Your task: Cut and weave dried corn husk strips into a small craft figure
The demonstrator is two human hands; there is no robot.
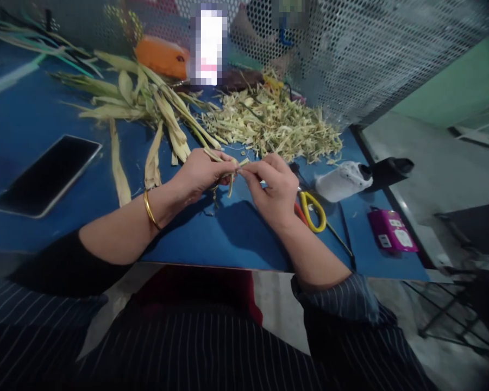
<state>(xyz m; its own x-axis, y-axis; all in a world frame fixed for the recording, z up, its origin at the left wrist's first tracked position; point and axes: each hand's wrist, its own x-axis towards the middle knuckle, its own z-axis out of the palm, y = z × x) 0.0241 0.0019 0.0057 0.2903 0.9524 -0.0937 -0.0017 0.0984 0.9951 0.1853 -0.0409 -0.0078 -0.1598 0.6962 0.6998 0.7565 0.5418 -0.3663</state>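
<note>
A thin strip of dried leaf [231, 182] is pinched between the fingertips of the left hand [198, 175] and the right hand [273, 187], just above the near edge of the blue table [228, 239]. Both hands are closed on the strip, their fingertips nearly meeting; its loose end is seen hanging below them. The strip is judged to be very light, limp and fibrous, easily torn along its length and brittle where dry, so it is best held close to the working point, between thumb and forefinger pads.

Taking the strip as landmark: a heap of shredded trimmings [275, 127] lies just beyond it, and whole long leaves [155, 108] are spread beyond it to the left. A dark phone [46, 175] lies well to the left. Yellow-handled scissors [313, 210] rest just right of the right hand, partly hidden by it. Farther right are placed a white roll [342, 182], a black object [389, 169] and a small magenta box [392, 231]. An orange object [161, 56] stands far beyond, against perforated mesh [350, 54]. Nothing is seen obstructing the hands.
</note>
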